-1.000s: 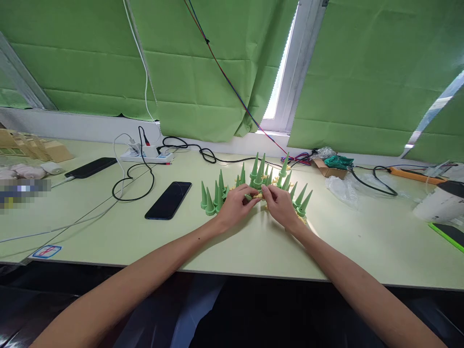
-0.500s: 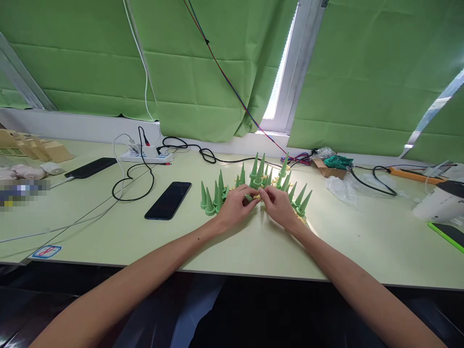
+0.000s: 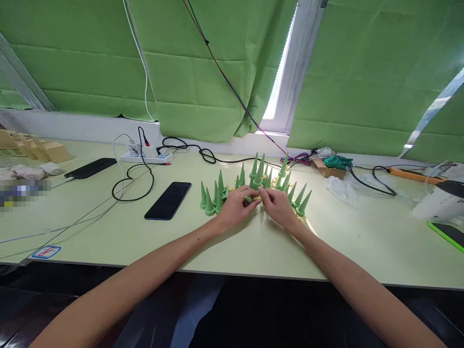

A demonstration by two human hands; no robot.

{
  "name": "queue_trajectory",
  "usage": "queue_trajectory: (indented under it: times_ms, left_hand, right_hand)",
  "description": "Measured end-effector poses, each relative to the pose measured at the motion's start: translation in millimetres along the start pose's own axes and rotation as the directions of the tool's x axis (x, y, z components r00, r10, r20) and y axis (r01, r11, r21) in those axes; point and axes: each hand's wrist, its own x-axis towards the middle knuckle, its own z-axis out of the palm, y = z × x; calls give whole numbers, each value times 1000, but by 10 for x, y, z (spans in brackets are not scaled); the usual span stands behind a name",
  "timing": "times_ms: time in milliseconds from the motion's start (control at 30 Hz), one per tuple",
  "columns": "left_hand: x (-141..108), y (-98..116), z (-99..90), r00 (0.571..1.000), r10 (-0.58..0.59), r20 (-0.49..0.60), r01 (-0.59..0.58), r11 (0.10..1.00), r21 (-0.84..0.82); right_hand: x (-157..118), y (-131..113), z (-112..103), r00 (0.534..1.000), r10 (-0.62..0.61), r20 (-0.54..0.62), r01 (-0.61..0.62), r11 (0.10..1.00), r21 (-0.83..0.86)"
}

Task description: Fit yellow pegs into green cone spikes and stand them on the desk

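My left hand is closed around a green pointed cone, which shows only in part between its fingers. Facing it, my right hand pinches at the left fingertips; a small yellowish piece seems to lie between them, mostly hidden. Green cones with round bases stand upright to the left of my hands. Several taller cones rise just behind the fingers, and leaning ones are at the right wrist. Small yellow pieces lie scattered among the cones.
A dark phone lies left of the cones, another phone farther back. Cables run from a power strip. At right are a small cardboard box, clear plastic bags and a white cup-like container.
The green cone between the left fingers has turned slightly and shows a little less. Both hands otherwise stay in place.
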Motion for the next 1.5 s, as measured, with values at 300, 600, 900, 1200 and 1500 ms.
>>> queue_trajectory:
  times_ms: [300,600,900,1200,1500]
  left_hand:
    - [5,6,-4,1000,-23,-12,23,1000,-8]
    - [8,17,-14,999,-27,-26,27,999,18]
    - [1,9,-8,999,-38,-21,39,999,13]
    - [6,24,-18,999,-35,14,35,999,2]
    - [5,10,-10,999,-39,3,39,999,11]
  right_hand:
    - [-8,-9,0,1000,-17,21,16,999,41]
    - [-16,-29,-7,999,44,-2,-44,997,59]
    - [-15,-25,-6,999,32,22,-33,997,73]
    - [-7,1,4,1000,16,12,-16,1000,21]
    - [-9,7,11,999,27,24,-28,999,40]
